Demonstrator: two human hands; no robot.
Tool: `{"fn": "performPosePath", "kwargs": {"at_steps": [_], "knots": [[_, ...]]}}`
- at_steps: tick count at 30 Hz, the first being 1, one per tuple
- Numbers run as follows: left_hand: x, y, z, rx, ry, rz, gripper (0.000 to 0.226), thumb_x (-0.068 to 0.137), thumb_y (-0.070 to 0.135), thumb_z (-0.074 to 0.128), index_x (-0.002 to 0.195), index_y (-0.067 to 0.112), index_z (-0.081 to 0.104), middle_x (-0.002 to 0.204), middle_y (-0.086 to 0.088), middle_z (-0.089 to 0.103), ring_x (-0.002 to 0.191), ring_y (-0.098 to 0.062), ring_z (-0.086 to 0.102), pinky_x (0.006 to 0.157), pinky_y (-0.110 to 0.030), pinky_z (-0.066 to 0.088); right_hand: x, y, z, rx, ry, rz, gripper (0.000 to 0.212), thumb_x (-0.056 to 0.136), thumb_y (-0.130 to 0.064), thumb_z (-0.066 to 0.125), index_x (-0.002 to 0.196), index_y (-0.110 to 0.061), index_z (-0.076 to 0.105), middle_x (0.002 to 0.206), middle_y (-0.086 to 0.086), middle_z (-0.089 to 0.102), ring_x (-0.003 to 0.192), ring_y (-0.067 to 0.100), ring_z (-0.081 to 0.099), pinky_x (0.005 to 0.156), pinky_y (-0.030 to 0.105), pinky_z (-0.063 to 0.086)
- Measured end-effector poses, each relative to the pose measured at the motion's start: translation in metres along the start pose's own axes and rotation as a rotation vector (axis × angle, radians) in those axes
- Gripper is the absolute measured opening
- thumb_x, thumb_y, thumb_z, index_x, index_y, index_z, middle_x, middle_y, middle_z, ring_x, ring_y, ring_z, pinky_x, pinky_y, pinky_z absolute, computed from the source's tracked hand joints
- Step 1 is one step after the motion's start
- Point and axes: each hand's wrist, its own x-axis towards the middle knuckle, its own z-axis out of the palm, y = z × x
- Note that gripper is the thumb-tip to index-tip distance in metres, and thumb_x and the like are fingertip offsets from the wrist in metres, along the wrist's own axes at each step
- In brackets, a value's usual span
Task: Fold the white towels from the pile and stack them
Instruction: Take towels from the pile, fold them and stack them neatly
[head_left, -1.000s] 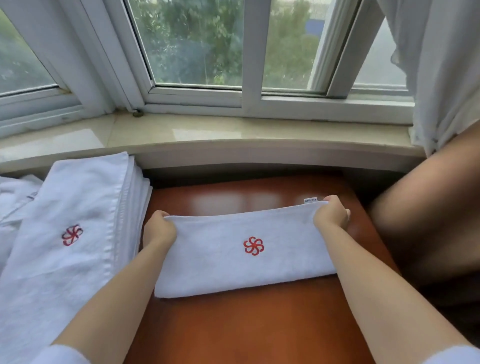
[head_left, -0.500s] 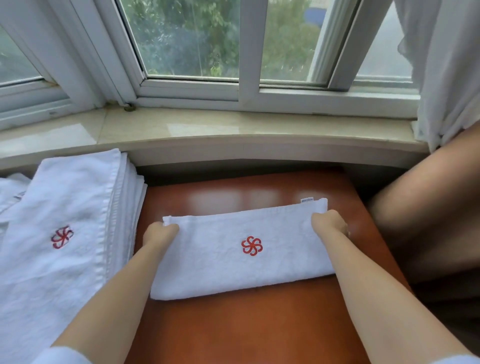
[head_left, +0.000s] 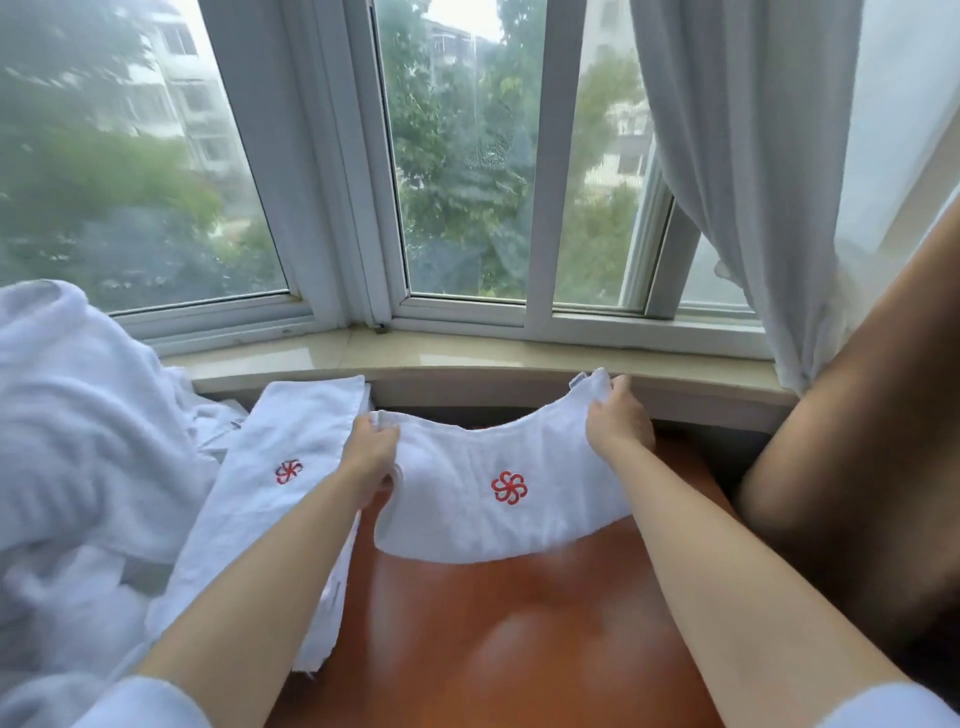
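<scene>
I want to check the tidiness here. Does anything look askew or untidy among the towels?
Slightly. The stack of folded towels at the left lies at a slant to the table edge, and its near end hangs over that edge. The folded towel held by the left hand and right hand sags in the middle.

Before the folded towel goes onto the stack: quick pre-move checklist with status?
1. Left hand grips the left end of the folded towel: ok.
2. Right hand grips the right end: ok.
3. Towel lifted off the wooden table: cannot tell; the middle sags and the near edge looks close to the surface.
4. Fold intact, red logo facing up: ok.
5. Stack to the left has its top free to take the towel: ok.
6. Stack tidy: not ok; its near end hangs unevenly over the table edge.
</scene>
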Motion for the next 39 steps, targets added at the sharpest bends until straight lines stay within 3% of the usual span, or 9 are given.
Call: {"fn": "performPosePath", "kwargs": {"at_steps": [8,14,17,19,23,26,30,35,39], "knots": [[-0.034,0.022,-0.093,-0.311,0.004,0.021,0.016,0.089,0.003,0.046,0.078,0.013,0.041,0.06,-0.005,0.048,0.045,-0.019,0.047,0.037,-0.02,0.04,-0.051,-0.098,0.013,0.018,0.017,-0.269,0.008,0.096,-0.025,0.042,0.101,-0.019,0.039,0.108,0.013,0.063,0.099,0.035,0.059,0.072,0.035,0.039],[-0.032,0.014,-0.167,-0.356,-0.067,-0.094,0.018,0.081,0.0,0.043,0.066,0.009,0.046,0.054,-0.008,0.048,0.048,-0.023,0.048,0.05,-0.026,0.045,-0.082,-0.169,0.048,-0.062,0.024,-0.433,0.016,0.096,-0.023,0.044,0.11,-0.017,0.05,0.109,0.013,0.065,0.099,0.034,0.06,0.07,0.032,0.037],[-0.026,0.005,-0.205,-0.236,-0.239,-0.196,0.019,0.079,0.001,0.042,0.087,0.011,0.057,0.074,-0.01,0.057,0.059,-0.021,0.056,0.052,-0.027,0.053,-0.093,-0.204,0.072,-0.088,0.022,-0.516,0.018,0.096,-0.021,0.042,0.109,-0.017,0.053,0.108,0.012,0.065,0.098,0.033,0.06,0.069,0.032,0.037],[-0.017,-0.005,-0.229,-0.132,-0.384,-0.252,0.046,0.079,0.0,0.044,0.114,0.025,0.06,0.097,-0.009,0.064,0.068,-0.021,0.061,0.058,-0.03,0.056,-0.098,-0.226,0.089,-0.108,0.024,-0.57,0.018,0.096,-0.02,0.041,0.108,-0.017,0.054,0.109,0.012,0.065,0.098,0.032,0.061,0.068,0.031,0.035],[0.002,-0.016,-0.257,-0.037,-0.594,-0.314,0.064,0.081,-0.003,0.041,0.128,0.039,0.053,0.098,-0.006,0.072,0.052,-0.015,0.059,0.048,-0.024,0.053,-0.102,-0.264,0.124,-0.146,0.022,-0.637,0.019,0.095,-0.016,0.043,0.11,-0.016,0.056,0.11,0.012,0.065,0.098,0.032,0.061,0.067,0.031,0.035],[0.024,-0.024,-0.271,-0.022,-0.772,-0.356,0.069,0.078,-0.002,0.047,0.136,0.035,0.048,0.115,-0.015,0.067,0.063,-0.018,0.061,0.051,-0.027,0.056,-0.099,-0.285,0.151,-0.164,0.037,-0.679,0.016,0.096,-0.016,0.044,0.104,-0.016,0.057,0.103,0.012,0.067,0.093,0.032,0.061,0.067,0.031,0.034],[0.063,-0.041,-0.28,0.096,-0.968,-0.471,0.067,0.083,-0.002,0.051,0.138,0.035,0.044,0.065,-0.004,0.064,0.05,-0.012,0.062,0.051,-0.028,0.058,-0.086,-0.31,0.196,-0.241,0.023,-0.734,0.017,0.096,-0.015,0.04,0.1,-0.016,0.057,0.095,0.009,0.069,0.083,0.03,0.058,0.072,0.033,0.029],[0.117,-0.069,-0.275,0.35,-0.793,-0.642,0.048,0.097,0.041,0.051,0.14,0.021,0.042,0.09,-0.01,0.066,0.071,-0.022,0.065,0.064,-0.032,0.056,-0.062,-0.321,0.255,-0.291,-0.031,-0.794,0.023,0.095,-0.02,0.046,0.114,-0.021,0.059,0.095,0.005,0.069,0.093,0.026,0.06,0.085,0.033,0.028],[0.157,-0.083,-0.251,0.471,-0.333,-0.385,0.028,0.101,0.026,0.039,0.106,0.004,0.055,0.075,-0.013,0.061,0.055,-0.024,0.058,0.047,-0.02,0.046,-0.04,-0.286,0.285,-0.307,-0.092,-0.614,0.037,0.094,-0.037,0.053,0.127,-0.02,0.05,0.127,0.005,0.053,0.119,0.027,0.042,0.098,0.039,0.025]]}}
